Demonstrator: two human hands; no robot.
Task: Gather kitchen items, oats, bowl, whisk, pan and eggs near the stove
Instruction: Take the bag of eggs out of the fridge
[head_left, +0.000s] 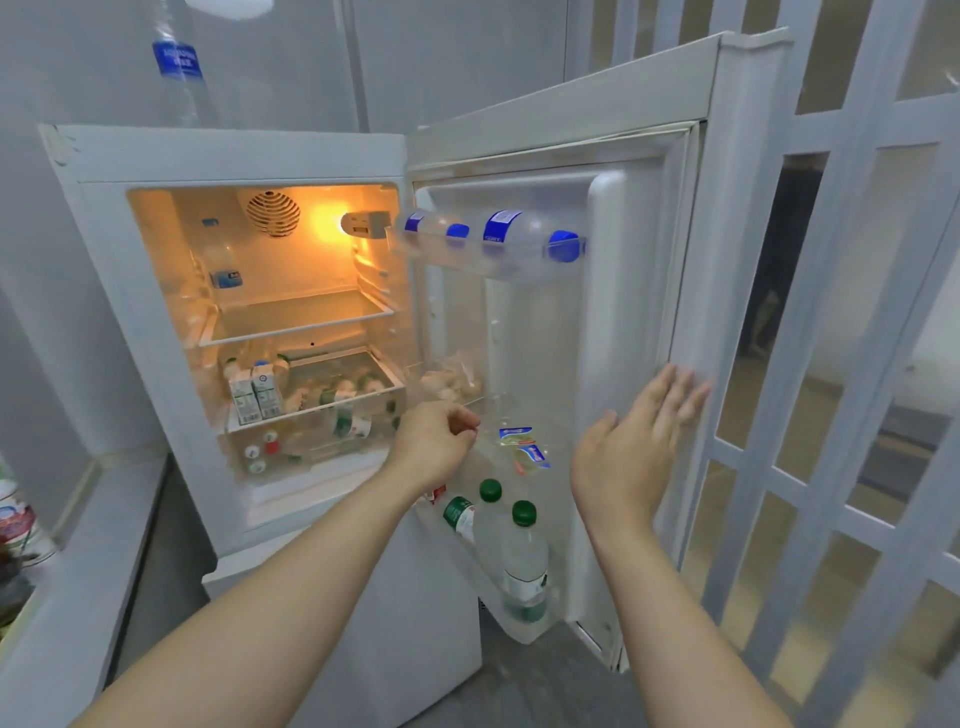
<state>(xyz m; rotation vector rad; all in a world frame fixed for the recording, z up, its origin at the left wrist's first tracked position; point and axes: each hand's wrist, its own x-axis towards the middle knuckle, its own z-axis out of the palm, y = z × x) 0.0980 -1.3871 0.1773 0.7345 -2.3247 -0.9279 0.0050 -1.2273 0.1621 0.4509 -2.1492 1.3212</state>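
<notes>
A small white fridge (156, 322) stands with its door (634, 291) swung wide to the right. Pale eggs (449, 383) lie in a clear holder on the door's middle shelf. My left hand (436, 449) hovers just below and in front of the eggs, fingers curled, with nothing visible inside it. My right hand (636, 449) is flat with straight fingers, its fingertips at the door's outer edge. No oats, bowl, whisk or pan is in sight.
Green-capped bottles (522, 551) fill the door's bottom shelf and blue-capped bottles (511, 234) lie in the top one. Small cartons (257, 395) and bottles crowd the inner lower shelf. A grey counter (88, 582) lies left, a white lattice partition (852, 364) right.
</notes>
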